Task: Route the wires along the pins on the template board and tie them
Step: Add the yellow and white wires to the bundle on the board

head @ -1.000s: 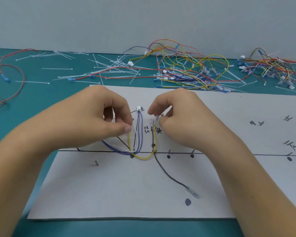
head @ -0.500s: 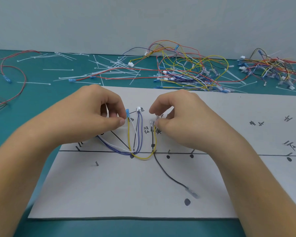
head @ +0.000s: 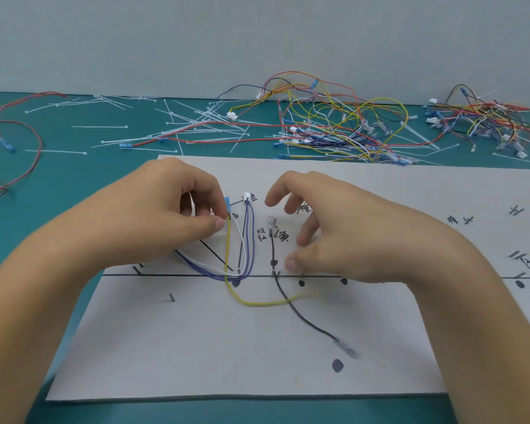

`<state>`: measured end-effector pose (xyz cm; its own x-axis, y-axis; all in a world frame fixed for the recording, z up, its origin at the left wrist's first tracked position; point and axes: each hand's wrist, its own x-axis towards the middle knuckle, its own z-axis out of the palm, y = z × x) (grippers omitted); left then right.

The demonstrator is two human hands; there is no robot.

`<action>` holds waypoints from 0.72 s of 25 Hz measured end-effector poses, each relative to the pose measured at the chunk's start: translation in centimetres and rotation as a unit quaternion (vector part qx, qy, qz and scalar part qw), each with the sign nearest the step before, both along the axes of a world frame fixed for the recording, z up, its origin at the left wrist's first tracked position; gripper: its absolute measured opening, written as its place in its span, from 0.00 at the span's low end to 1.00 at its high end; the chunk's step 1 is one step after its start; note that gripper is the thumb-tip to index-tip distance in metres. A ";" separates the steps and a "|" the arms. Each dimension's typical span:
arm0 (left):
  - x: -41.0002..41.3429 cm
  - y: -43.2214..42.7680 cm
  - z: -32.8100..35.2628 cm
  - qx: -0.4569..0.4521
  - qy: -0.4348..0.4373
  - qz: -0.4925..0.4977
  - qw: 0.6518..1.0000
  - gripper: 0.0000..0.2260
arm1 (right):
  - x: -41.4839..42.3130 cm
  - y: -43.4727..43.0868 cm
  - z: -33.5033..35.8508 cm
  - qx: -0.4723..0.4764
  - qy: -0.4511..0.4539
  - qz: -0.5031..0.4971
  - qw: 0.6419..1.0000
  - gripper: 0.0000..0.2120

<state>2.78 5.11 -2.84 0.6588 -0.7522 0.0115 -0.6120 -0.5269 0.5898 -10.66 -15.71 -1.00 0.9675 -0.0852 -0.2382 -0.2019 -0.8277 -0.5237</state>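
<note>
Yellow wire [head: 257,303], one, in left hand [head: 166,215], black wire [head: 306,318], one

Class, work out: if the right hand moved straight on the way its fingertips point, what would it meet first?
Probably the black wire, just ahead of the right hand; the hand's height over the template board is unclear.

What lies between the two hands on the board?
Head view: beside the left hand, which pinches the yellow wire, come the white connector with purple wires, then the black wire, before the right hand.
</note>
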 end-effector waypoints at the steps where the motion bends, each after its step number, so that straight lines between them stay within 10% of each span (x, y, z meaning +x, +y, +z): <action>1: 0.0 0.0 0.0 0.003 0.000 -0.001 1.000 0.03 | 0.1 0.0 -0.1 -0.006 0.000 0.001 1.000 0.25; 6: -0.5 -0.1 0.2 0.001 0.016 -0.023 1.000 0.03 | -0.3 -0.6 0.5 -0.006 0.010 -0.002 1.000 0.14; 13: -2.0 0.5 1.6 0.107 0.070 -0.134 0.983 0.13 | -2.1 -1.4 2.6 -0.009 0.135 0.066 0.989 0.34; 18: -2.0 0.5 1.5 0.129 0.067 -0.129 0.981 0.16 | -1.9 -1.1 1.5 -0.036 0.140 0.097 0.985 0.17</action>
<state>0.77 5.57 -1.35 0.4296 -0.8602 -0.2748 -0.6705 -0.5077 0.5410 -12.59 -16.84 0.45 0.8648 0.0690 -0.4973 -0.1636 -0.8977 -0.4091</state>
